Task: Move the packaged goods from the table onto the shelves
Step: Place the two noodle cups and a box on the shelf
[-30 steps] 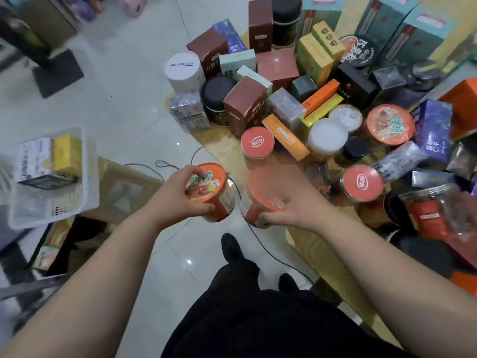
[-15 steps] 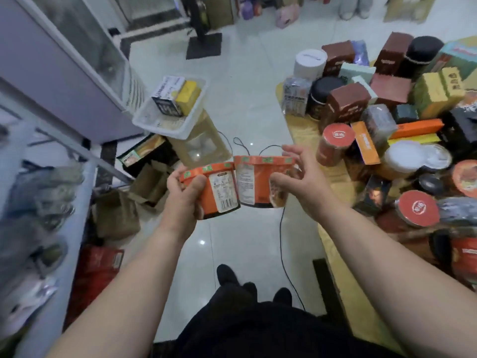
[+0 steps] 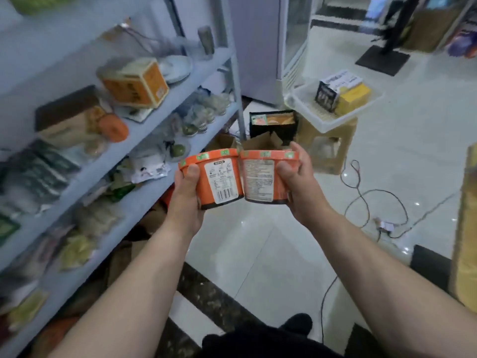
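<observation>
While both hands are raised beside the shelves (image 3: 165,104), each grips one orange tub. Left hand (image 3: 184,200): thumb on the near wall just under the rim, fingers wrapped round the far side, holding the left tub (image 3: 219,182). Right hand (image 3: 303,192): same grip, thumb on the near wall, fingers curled round behind, holding the right tub (image 3: 260,179).

Tubs sit side by side, touching where their walls meet. Left tub is slightly tilted, right tub close to upright. White label with a barcode faces the camera on the left tub; a printed text panel faces it on the right tub. Green tabs show on both rims. Both tubs are in the air over the tiled floor (image 3: 258,254), just right of the shelves, not on any shelf board. Table (image 3: 467,215) shows only as a yellow edge at far right, well apart from the tubs.

Shelves at left are grey, several tiers, blurred. Upper tier: orange box (image 3: 136,86) lying tilted, white dish (image 3: 175,67) behind it. Lower tiers: bags and packets, contents unreadable.

Beyond the tubs: white basket (image 3: 309,115) on a tan stool (image 3: 333,153), holding a black box (image 3: 326,95) and a yellow box (image 3: 353,96), touching each other. Black carton (image 3: 273,122) stands between shelves and stool. Cables (image 3: 361,200) run across the floor at right. One black shoe (image 3: 296,322) at the bottom.
</observation>
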